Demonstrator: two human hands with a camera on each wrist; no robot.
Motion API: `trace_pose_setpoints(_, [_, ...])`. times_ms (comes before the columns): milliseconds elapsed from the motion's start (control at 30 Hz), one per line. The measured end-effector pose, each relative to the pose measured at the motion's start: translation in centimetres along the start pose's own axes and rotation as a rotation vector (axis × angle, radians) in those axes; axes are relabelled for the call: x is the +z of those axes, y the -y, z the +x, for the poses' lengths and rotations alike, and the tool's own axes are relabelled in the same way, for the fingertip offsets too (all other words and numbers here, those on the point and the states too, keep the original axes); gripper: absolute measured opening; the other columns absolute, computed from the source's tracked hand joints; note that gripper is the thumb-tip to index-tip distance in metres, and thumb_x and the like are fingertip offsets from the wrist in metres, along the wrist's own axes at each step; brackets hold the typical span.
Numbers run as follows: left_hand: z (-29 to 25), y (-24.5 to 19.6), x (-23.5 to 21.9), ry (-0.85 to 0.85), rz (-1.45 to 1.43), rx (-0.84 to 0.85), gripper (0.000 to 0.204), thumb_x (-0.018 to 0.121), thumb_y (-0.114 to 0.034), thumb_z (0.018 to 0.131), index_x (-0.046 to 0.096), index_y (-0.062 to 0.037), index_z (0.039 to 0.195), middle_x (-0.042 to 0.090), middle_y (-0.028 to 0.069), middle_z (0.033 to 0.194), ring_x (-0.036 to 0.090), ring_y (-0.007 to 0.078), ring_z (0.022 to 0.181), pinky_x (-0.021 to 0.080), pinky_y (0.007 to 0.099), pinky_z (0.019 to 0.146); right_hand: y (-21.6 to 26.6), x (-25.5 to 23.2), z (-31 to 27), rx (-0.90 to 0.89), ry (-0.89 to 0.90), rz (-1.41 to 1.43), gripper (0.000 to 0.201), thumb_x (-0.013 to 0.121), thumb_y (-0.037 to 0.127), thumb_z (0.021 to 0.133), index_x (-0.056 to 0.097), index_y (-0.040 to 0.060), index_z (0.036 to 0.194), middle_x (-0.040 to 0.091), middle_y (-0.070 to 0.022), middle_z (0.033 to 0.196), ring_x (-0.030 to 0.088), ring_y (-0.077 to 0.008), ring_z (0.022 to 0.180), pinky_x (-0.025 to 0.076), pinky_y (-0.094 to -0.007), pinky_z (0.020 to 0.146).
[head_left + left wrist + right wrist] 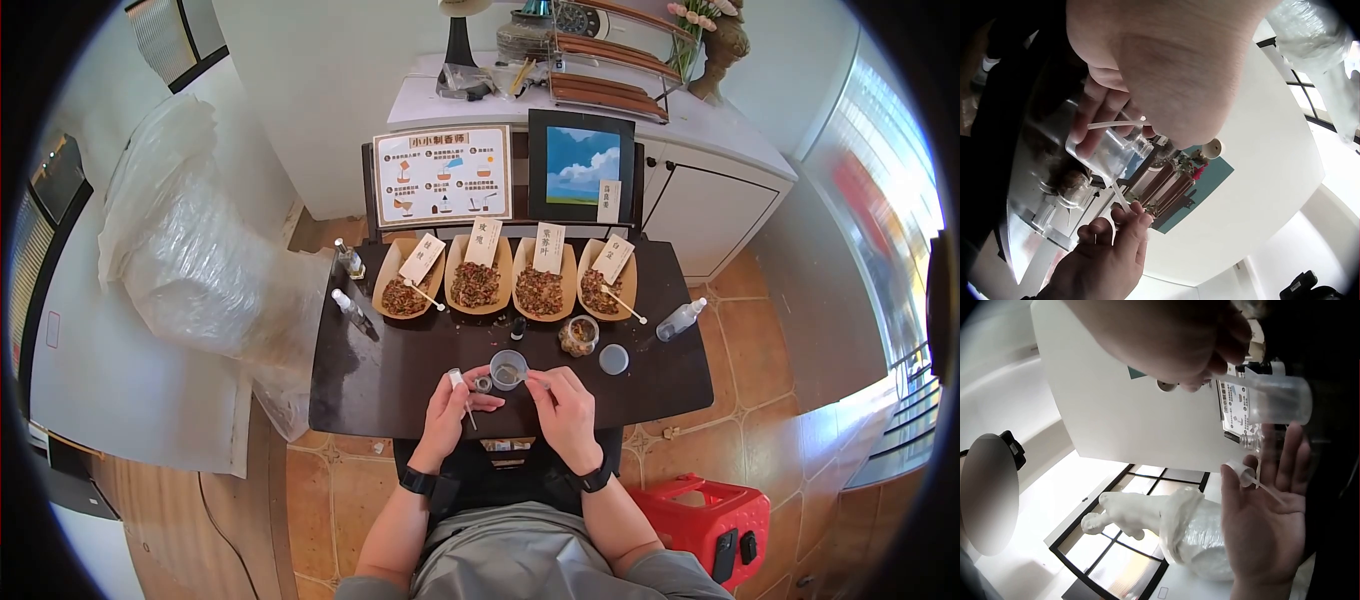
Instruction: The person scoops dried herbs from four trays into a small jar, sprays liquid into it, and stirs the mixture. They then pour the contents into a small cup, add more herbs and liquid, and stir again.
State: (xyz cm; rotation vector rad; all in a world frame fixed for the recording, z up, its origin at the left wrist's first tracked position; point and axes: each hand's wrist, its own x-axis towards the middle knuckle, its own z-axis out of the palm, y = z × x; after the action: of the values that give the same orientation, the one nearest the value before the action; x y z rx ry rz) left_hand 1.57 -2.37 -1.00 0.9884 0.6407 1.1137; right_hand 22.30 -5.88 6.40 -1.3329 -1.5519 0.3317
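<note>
My left hand (445,418) pinches a white cap (456,377) with a thin tube (1269,490) hanging from it. Its other fingers extend beside a small glass bottle (483,383) and the clear plastic cup (508,369); whether they support either one, I cannot tell. Bottle and cup are side by side near the table's front edge. From the right, my right hand (565,410) pinches a thin pale stick (1121,195), whose other end reaches into the cup (1282,400). Some contents show at the bottom of the cup in the head view.
Several paper trays (476,300) of dried pieces with labels line the back, before an instruction board (443,175) and a picture (582,170). Around them stand an open jar (578,336), a round lid (614,359), a dark vial (518,327) and spray bottles (682,320) at both sides.
</note>
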Motion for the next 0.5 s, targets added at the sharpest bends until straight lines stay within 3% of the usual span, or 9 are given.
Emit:
trace_pose_setpoints(67, [0.0, 0.0, 0.0, 0.002, -0.004, 0.001, 0.026, 0.04, -0.031, 0.116, 0.048, -0.0058, 0.119, 0.051, 0.0266, 0.152, 0.074, 0.0397, 0.106, 0.059, 0.0486, 0.092, -0.2, 0.1, 0.0, -0.042, -0.005, -0.008, 0.011, 0.076, 0.008, 0.095, 0.075, 0.0044, 0.106, 0.069, -0.0108, 0.091, 0.07, -0.0273, 0.07, 0.053, -0.0363, 0.059])
trace_pose_setpoints(133, [0.0, 0.0, 0.0, 0.014, -0.018, 0.008, 0.026, 0.038, -0.028, 0.117, 0.045, -0.0031, 0.118, 0.053, 0.0244, 0.152, 0.076, 0.0355, 0.106, 0.061, 0.0414, 0.09, -0.1, 0.0, 0.1, -0.029, -0.013, -0.009, 0.011, 0.075, 0.007, 0.096, 0.075, 0.004, 0.106, 0.069, -0.0108, 0.09, 0.069, -0.0266, 0.068, 0.053, -0.0359, 0.059])
trace_pose_setpoints(267, [0.0, 0.0, 0.1, 0.007, -0.024, 0.003, 0.027, 0.038, -0.029, 0.117, 0.045, -0.0026, 0.12, 0.053, 0.0244, 0.152, 0.076, 0.0356, 0.106, 0.061, 0.0416, 0.09, 1.6, -0.9, 0.3, 0.003, -0.061, 0.049, 0.011, 0.075, 0.006, 0.095, 0.075, 0.0029, 0.106, 0.069, -0.0108, 0.089, 0.069, -0.0228, 0.066, 0.052, -0.0334, 0.056])
trace_pose_setpoints(500, [0.0, 0.2, -0.1, 0.006, -0.017, 0.008, 0.029, 0.039, -0.03, 0.116, 0.045, -0.0019, 0.122, 0.052, 0.0239, 0.153, 0.076, 0.036, 0.106, 0.06, 0.0419, 0.091, 4.5, -3.0, 0.6, -0.117, -0.042, 0.104, 0.012, 0.076, 0.002, 0.093, 0.076, 0.0014, 0.105, 0.07, -0.0105, 0.09, 0.067, -0.0163, 0.063, 0.052, -0.0265, 0.052])
